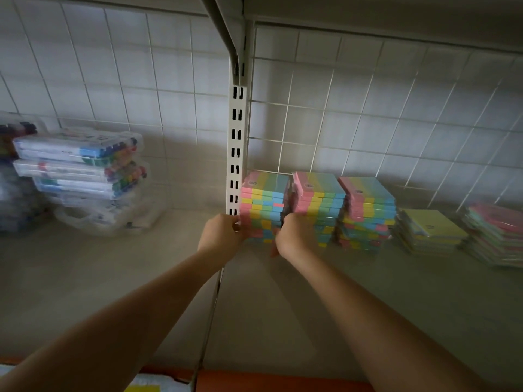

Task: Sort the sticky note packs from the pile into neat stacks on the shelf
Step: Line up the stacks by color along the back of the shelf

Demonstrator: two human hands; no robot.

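Note:
Three tall stacks of multicolour sticky note packs stand side by side on the shelf (pixel 283 306) against the wire grid back. My left hand (pixel 222 232) presses the left side of the leftmost stack (pixel 264 206). My right hand (pixel 293 236) grips that stack's right side, its fingers tucked between it and the middle stack (pixel 319 205). The third stack (pixel 368 210) stands just to the right. Lower stacks of yellow packs (pixel 430 230) and pink-green packs (pixel 498 236) lie further right.
A white slotted upright (pixel 236 148) rises just left of the held stack. Clear cases of coloured markers (pixel 82 168) are piled at the back left. An orange shelf edge (pixel 268 381) runs along the bottom. An upper shelf bracket (pixel 226 26) hangs overhead.

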